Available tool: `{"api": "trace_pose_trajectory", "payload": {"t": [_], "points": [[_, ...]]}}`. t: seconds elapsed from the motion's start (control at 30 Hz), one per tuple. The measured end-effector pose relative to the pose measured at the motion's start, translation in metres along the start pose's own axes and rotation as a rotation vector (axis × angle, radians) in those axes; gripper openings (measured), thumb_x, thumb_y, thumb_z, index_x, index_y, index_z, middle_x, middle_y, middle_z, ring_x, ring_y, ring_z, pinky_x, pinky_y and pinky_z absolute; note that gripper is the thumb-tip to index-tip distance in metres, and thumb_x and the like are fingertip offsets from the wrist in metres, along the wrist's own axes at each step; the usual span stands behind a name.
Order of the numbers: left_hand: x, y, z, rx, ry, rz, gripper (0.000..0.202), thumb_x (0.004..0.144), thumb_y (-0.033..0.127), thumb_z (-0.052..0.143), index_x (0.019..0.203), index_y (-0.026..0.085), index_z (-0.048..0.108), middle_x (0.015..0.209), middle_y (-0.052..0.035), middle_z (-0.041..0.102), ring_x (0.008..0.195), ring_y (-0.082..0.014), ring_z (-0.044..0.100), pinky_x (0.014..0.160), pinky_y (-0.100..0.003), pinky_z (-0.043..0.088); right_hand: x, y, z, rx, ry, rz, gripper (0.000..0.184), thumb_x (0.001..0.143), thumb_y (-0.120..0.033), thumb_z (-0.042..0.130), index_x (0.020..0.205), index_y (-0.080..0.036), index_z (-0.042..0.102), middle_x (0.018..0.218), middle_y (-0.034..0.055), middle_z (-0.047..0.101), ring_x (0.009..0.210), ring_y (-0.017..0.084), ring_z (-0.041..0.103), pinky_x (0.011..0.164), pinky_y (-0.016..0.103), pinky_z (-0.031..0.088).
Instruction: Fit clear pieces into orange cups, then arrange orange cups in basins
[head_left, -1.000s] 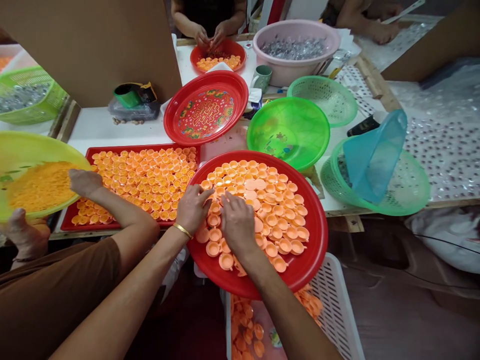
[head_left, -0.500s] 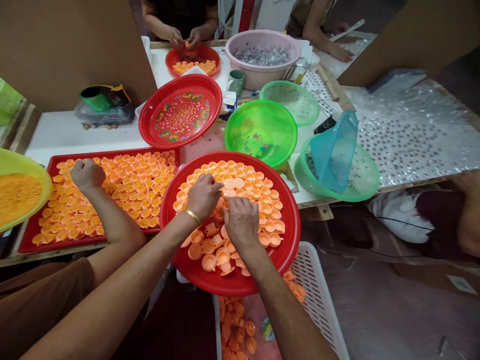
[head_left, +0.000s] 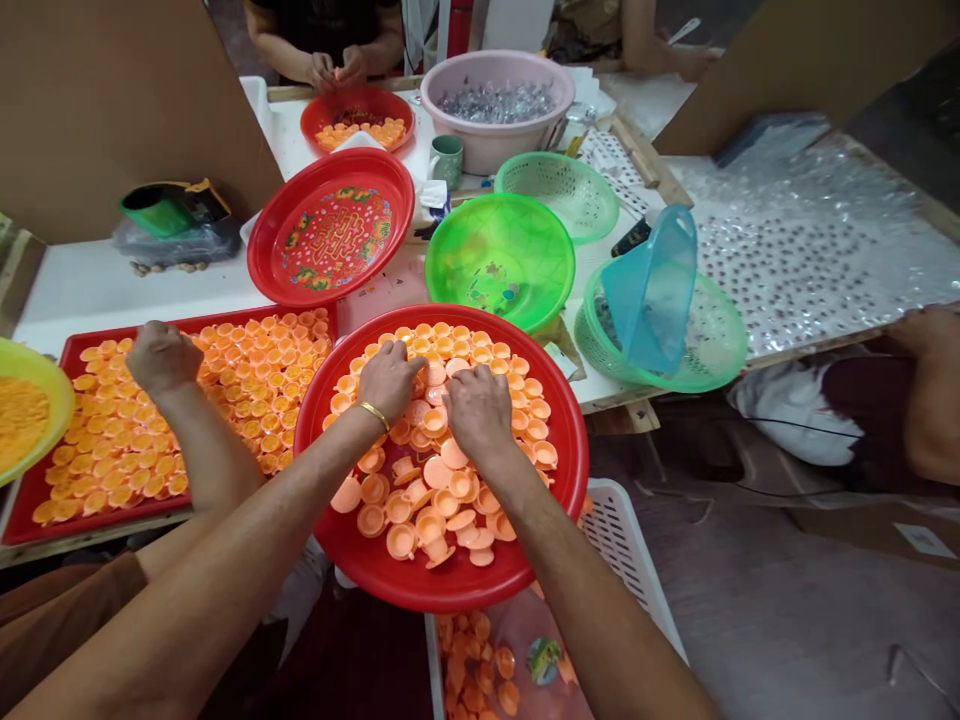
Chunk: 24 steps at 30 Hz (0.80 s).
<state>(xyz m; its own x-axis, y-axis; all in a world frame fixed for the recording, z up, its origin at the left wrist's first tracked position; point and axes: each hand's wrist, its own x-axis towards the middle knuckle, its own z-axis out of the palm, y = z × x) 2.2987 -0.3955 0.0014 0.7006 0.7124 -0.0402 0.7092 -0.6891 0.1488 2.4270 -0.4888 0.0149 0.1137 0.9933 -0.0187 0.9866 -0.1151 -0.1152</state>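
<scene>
A round red tray stands in front of me, bearing many small orange plastic cups. Most at its far side sit upright in rows, while those nearer me lie in a loose heap with flat round orange pieces among them. My left hand, with a gold bracelet at the wrist, has its fingers bent down into the cups. Close to its right, my right hand is curled over the cups too. Both hands' fingertips are largely hidden, so I cannot make out what they grip.
Left of me, a co-worker's closed hand is over a rectangular red tray of filled orange cups. Beyond stand an empty-looking red tray, a green bowl and a green basket. A white crate is below.
My view has shifted slightly, moving the table leftward in the picture. My hands have moved a little over the cups, and more of the loose heap shows below them.
</scene>
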Motion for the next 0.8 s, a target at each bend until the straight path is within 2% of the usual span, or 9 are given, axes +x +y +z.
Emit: {"api": "trace_pose_trajectory", "payload": {"t": [0.13,0.3,0.5,0.63,0.8], "points": [[0.007,0.009,-0.007,-0.034,0.021,0.037,0.026,0.081,0.019,0.054,0.103,0.022,0.067,0.098,-0.0118,0.053,0.097,-0.0274,0.047,0.077,-0.038,0.044,-0.005,0.001,-0.003,0.03,0.033,0.003,0.021,0.089,-0.029,0.053,0.098,-0.015,0.066,0.104,0.0099,0.064,0.1,0.024,0.046,0.08,0.038,0.032],[0.014,0.02,-0.011,0.018,-0.098,0.163,0.021,0.083,0.017,0.05,0.093,0.016,0.068,0.094,-0.0132,0.055,0.094,-0.0268,0.047,0.071,-0.036,0.043,-0.01,0.003,-0.004,0.023,-0.017,-0.012,0.021,0.09,-0.025,0.049,0.092,-0.016,0.068,0.105,0.0099,0.064,0.103,0.024,0.045,0.081,0.039,0.032],[0.022,0.011,-0.011,0.037,-0.124,0.321,0.028,0.086,0.015,0.046,0.105,0.022,0.066,0.093,-0.0113,0.054,0.092,-0.0251,0.047,0.068,-0.034,0.04,-0.011,0.006,-0.003,0.042,-0.005,-0.028,0.022,0.089,-0.029,0.052,0.1,-0.018,0.067,0.114,0.0096,0.061,0.107,0.025,0.043,0.082,0.039,0.033],[0.029,0.006,-0.01,0.04,-0.159,0.363,0.026,0.086,0.018,0.048,0.104,0.022,0.066,0.093,-0.0107,0.054,0.094,-0.0243,0.047,0.071,-0.034,0.041,-0.008,0.005,-0.002,0.044,-0.031,-0.047,0.021,0.089,-0.03,0.052,0.096,-0.018,0.068,0.112,0.0106,0.06,0.107,0.026,0.043,0.082,0.039,0.034],[0.034,0.007,-0.013,0.076,-0.199,0.371,0.023,0.084,0.02,0.05,0.101,0.02,0.065,0.094,-0.0101,0.056,0.093,-0.024,0.051,0.069,-0.032,0.041,0.001,-0.002,-0.005,0.036,-0.066,0.002,0.027,0.087,-0.036,0.054,0.097,-0.015,0.069,0.102,0.0121,0.062,0.103,0.027,0.045,0.082,0.039,0.036]]}}
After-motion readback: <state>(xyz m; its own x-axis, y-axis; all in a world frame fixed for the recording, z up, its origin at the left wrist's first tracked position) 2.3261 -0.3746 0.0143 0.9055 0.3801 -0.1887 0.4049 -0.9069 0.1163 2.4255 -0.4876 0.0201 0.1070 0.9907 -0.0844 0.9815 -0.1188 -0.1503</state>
